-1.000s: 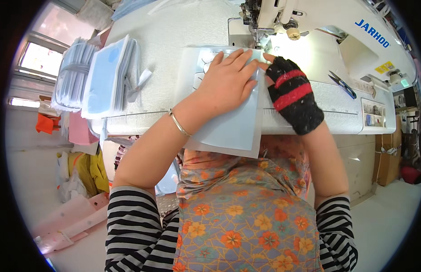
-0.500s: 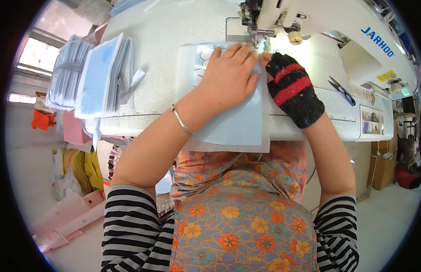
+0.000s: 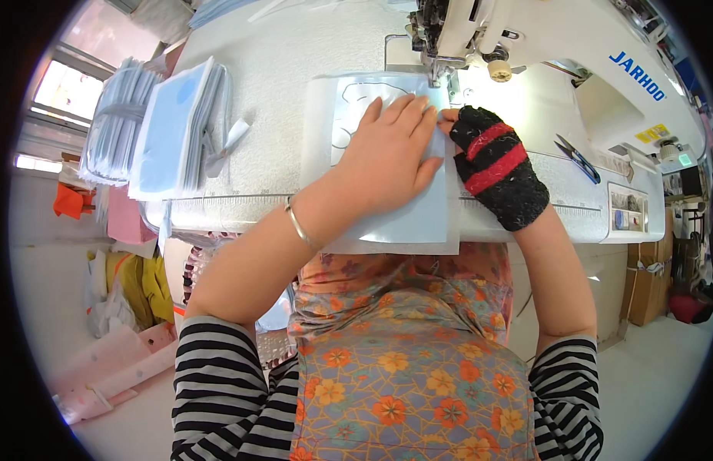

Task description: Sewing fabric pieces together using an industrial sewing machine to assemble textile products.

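Observation:
A light blue fabric piece (image 3: pixel 406 223) with a whitish see-through border lies under the needle area of a sewing machine (image 3: pixel 518 31). Its near end hangs slightly over the table edge, and a dark curved outline shows on its far left part. My left hand (image 3: pixel 391 154) rests flat on the piece, fingers pointing toward the presser foot (image 3: pixel 435 75). At the piece's right edge is my right hand (image 3: pixel 499 165), in a black fingerless glove with red stripes. Its fingers are drawn together at that edge, seemingly pinching it; the glove partly hides them.
Stacked light blue pieces (image 3: pixel 168 131) stand at the left, beside a tied bundle (image 3: pixel 118 123). Thread snips (image 3: pixel 578 160) lie to the right of my gloved hand. A small tray with bobbins (image 3: pixel 629 209) is set into the table's right end. A ruler strip runs along the front edge.
Both hands have slid a little toward me over the fabric, away from the needle. More of the dark outline on the piece now shows. The fabric itself has hardly shifted.

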`<state>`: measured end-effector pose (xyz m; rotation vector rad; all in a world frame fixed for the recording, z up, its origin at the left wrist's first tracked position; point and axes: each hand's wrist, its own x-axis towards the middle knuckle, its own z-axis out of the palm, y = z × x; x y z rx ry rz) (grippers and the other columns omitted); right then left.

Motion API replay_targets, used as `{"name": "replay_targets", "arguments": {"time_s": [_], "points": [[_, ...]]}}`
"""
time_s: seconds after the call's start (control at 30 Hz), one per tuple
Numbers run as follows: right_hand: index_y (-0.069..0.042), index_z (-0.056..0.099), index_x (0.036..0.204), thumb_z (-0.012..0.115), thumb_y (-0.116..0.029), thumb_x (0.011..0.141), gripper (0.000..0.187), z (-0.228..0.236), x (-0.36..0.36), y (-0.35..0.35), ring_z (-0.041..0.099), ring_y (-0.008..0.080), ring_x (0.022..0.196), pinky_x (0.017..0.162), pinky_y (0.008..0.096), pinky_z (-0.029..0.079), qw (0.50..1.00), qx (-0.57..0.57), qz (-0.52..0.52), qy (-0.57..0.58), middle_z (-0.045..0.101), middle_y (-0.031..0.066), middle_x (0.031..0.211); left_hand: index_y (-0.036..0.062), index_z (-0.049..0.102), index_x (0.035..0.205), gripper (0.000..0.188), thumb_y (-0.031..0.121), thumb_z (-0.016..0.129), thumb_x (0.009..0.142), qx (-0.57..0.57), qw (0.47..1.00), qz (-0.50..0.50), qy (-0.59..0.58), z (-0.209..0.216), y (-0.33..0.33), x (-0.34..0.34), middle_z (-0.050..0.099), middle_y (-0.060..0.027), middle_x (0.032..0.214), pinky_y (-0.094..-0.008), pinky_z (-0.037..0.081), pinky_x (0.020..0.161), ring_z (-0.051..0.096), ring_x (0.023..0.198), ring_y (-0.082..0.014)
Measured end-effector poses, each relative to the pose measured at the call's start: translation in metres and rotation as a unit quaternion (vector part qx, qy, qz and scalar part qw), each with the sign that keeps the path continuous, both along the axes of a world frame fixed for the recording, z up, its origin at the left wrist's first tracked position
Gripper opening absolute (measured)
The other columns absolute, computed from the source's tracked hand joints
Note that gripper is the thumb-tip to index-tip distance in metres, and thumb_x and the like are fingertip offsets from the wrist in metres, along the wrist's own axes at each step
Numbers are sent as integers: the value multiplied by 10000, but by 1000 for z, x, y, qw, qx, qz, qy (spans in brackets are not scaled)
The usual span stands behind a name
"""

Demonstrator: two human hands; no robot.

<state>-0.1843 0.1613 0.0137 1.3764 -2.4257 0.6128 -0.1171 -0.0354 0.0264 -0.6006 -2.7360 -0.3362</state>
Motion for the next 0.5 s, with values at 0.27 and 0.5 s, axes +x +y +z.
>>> {"name": "replay_targets", "arguments": {"time_s": [0.27,0.5], "points": [[-54,617,1178,568,56,750,445,6,3,1,572,333,1142,997,422,463,1000,20,11,20,618,129,1222,-28,539,1281,494,241,620,874,8,1000,-17,-12,7,-2,11,538,-187,1325,-513,384,1077,485,1280,-333],[-48,606,1196,549,43,760,449,11,5,-2,570,324,1156,1019,421,446,998,53,9,13,616,139,1225,4,643,1072,264,102,611,829,43,996,-53,54,5,-6,7,615,-129,1140,-461,460,973,587,1138,-313]]}}
